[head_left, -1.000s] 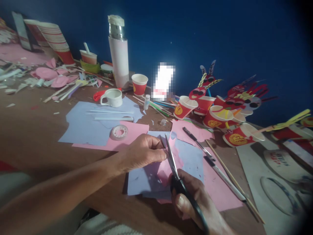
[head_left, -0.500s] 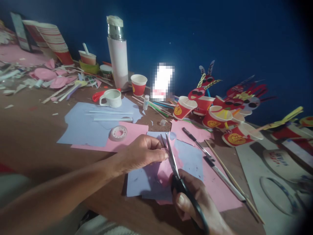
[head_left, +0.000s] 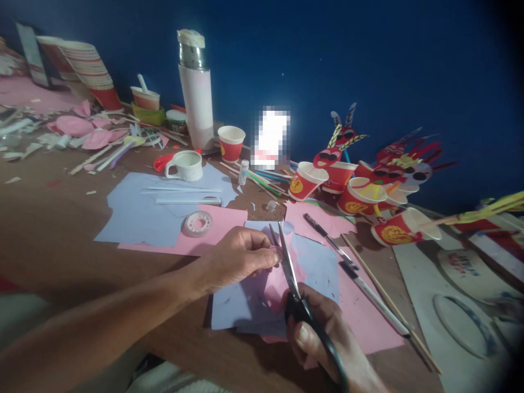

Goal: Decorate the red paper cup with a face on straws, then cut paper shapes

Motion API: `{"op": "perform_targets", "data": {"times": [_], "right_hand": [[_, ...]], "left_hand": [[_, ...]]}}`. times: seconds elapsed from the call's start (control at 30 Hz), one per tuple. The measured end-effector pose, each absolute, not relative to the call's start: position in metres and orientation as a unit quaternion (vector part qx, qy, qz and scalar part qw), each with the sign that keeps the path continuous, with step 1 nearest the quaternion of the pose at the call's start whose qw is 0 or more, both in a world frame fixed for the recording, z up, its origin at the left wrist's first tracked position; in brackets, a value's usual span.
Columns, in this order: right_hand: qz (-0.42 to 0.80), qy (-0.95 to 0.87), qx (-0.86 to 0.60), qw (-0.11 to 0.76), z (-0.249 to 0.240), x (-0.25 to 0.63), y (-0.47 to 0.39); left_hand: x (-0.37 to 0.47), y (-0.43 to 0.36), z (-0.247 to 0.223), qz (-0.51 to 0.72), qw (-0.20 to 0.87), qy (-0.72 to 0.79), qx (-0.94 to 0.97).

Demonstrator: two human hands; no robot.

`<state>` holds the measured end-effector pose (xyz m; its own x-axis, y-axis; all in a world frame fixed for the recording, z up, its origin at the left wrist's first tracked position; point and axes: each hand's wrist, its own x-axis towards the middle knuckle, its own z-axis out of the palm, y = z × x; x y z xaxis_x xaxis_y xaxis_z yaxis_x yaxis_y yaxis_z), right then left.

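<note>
I see my brown table [head_left: 69, 213] with blue paper [head_left: 135, 215] and pink paper [head_left: 229, 216] on it. A tall flask [head_left: 196, 106] stands near a red cup [head_left: 231, 148]. Little scraps [head_left: 73, 128] lie messily on the left.

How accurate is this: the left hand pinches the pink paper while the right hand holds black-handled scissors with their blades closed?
The blades are not closed: the head view shows the black-handled scissors open, blade tips apart. The right hand does hold them, and the left hand pinches the pink paper.
</note>
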<state>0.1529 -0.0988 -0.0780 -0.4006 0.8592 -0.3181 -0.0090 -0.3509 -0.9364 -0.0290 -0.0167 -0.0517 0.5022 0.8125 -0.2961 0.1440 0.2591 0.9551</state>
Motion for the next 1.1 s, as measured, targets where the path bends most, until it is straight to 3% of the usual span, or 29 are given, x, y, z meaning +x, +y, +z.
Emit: {"op": "perform_targets", "data": {"times": [1.1], "right_hand": [[0.682,-0.485,-0.452,0.31,-0.0793,0.152,-0.1]], "left_hand": [[-0.03,-0.0162,-0.0454,0.23,0.653,0.439,0.572]]}}
